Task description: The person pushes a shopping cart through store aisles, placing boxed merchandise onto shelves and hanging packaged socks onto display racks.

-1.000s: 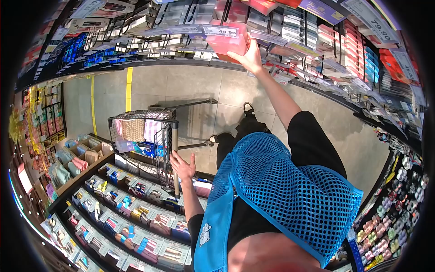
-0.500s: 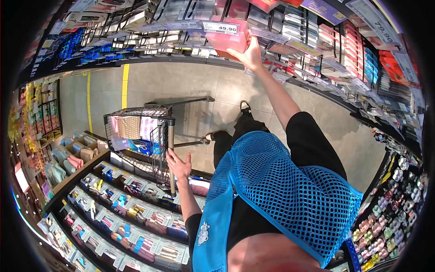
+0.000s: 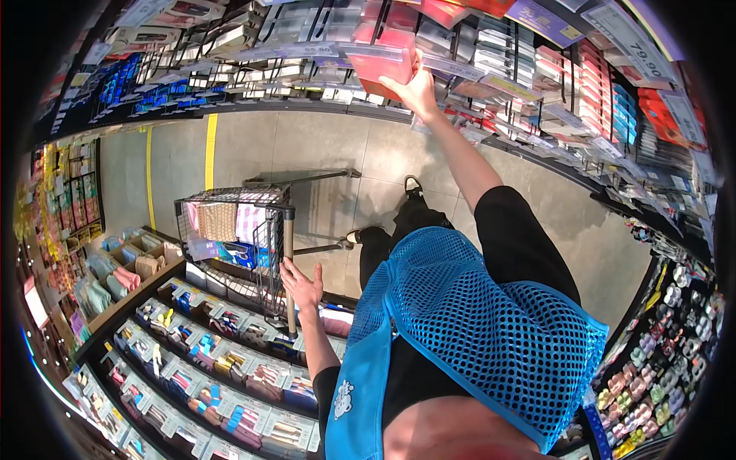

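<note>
The pink box [image 3: 383, 67] sits at the upper centre of the frame, in the packed rack [image 3: 322, 93] that curves across the top. The right hand [image 3: 412, 86] grips it at its right edge, thumb laid over the near face and fingers bent around the side, partly out of sight. A clear label strip [image 3: 366, 51] crosses the front of the box. Left of centre, the left hand [image 3: 301, 285] is spread open, palm flat and thumb well apart, its fingers overlapping the handle [image 3: 289, 241] of a shopping cart [image 3: 264, 218] (whether they press on it, I cannot tell). A woven basket [image 3: 218, 221] and a pink checked cloth [image 3: 251, 222] lie in the cart.

Compared with half a second ago, the right hand keeps the same grip and the left hand the same spread. The 49.90 that read plainly on the strip is now unreadable.

Farther out, a blue mesh vest [image 3: 491, 322] fills the lower centre, and trays of small goods [image 3: 253, 373] step down the lower left.
</note>
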The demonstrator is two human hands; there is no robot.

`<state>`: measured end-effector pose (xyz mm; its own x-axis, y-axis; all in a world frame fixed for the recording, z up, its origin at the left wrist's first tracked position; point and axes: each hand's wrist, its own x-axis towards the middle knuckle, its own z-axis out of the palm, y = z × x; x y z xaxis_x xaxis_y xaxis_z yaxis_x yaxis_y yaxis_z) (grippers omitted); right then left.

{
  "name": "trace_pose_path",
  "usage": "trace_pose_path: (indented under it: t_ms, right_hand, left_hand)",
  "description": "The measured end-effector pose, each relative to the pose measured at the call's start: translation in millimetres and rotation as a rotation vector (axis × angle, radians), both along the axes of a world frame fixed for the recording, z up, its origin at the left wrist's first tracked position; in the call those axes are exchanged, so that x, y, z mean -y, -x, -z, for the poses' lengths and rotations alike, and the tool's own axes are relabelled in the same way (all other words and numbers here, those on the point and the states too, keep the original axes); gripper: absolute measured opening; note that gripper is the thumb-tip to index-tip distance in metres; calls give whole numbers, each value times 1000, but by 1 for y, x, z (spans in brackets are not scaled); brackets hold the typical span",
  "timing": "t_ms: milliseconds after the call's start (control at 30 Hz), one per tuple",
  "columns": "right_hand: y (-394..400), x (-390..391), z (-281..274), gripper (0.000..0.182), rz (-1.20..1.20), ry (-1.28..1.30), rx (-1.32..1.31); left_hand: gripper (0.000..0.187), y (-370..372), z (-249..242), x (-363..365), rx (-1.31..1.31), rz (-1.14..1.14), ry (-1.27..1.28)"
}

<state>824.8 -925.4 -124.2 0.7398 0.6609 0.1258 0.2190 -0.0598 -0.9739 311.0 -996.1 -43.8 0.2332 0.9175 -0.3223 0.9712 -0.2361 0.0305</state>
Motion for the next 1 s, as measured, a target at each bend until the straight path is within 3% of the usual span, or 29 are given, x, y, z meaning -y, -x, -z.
trace_pose_path:
  t_ms: [100,200,300,333,433,600,767,833,900,967,1000]
  right_hand:
    - [3,1,-15,70,41,16,33]
    - [8,9,-38,89,-6,144,74]
    - [8,4,-20,98,45,141,128]
    - [10,5,-22,99,29,271,108]
    - [12,3,-26,99,31,320,152]
    - [33,-7,-17,98,154,243,110]
    - [47,0,-25,85,272,300,102]
    - [50,7,-6,64,390,118,334]
    - [44,21,13,62,319,113,289]
    - [42,39,-5,59,286,208,309]
    - [39,45,-1,58,214,71,160]
  left_hand:
    - [92,4,0,0,-9,14,-6]
    - [93,-2,-3,0,-26,-17,14]
    - [92,0,-5,-2,-22,7,34]
    - [96,0,-8,-2,-43,25,38]
    - [99,-1,-8,-2,-93,64,20]
    - [101,-1,-7,-1,-83,37,48]
    - [100,-2,5,1,-85,9,-2]
    - [100,4,3,7,-76,5,-27]
    - [100,-3,5,4,-70,-9,-30]
    - [97,-4,8,4,-24,-13,-19]
    - [95,-8,13,2,7,-57,-44]
